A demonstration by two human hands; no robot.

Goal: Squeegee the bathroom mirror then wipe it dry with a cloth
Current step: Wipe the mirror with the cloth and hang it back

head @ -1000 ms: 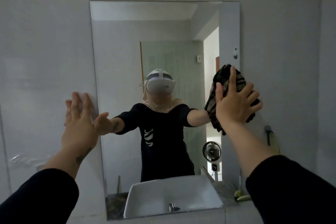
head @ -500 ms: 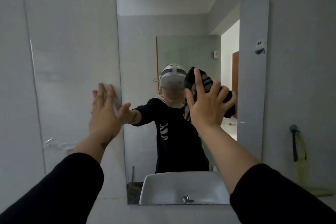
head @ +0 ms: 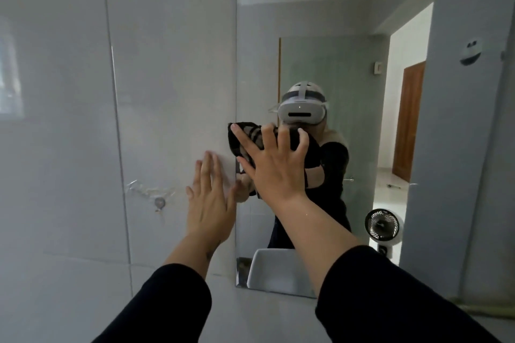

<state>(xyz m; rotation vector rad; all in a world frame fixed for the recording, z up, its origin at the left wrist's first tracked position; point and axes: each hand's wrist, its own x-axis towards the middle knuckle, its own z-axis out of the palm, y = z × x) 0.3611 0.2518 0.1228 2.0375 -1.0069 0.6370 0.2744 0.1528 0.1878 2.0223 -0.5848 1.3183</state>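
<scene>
While right hand [head: 274, 172] presses cloth [head: 245, 139] on mirror [head: 306, 22] | left hand [head: 207, 203] flat beside

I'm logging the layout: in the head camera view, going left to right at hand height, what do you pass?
Tiled wall → left hand flat on the wall → right hand pressing the striped cloth on the mirror → reflected fan.

cloth [head: 245, 138]: mostly hidden behind right hand [head: 274, 167] | mirror [head: 320, 22]: top and right edge cut off
</scene>
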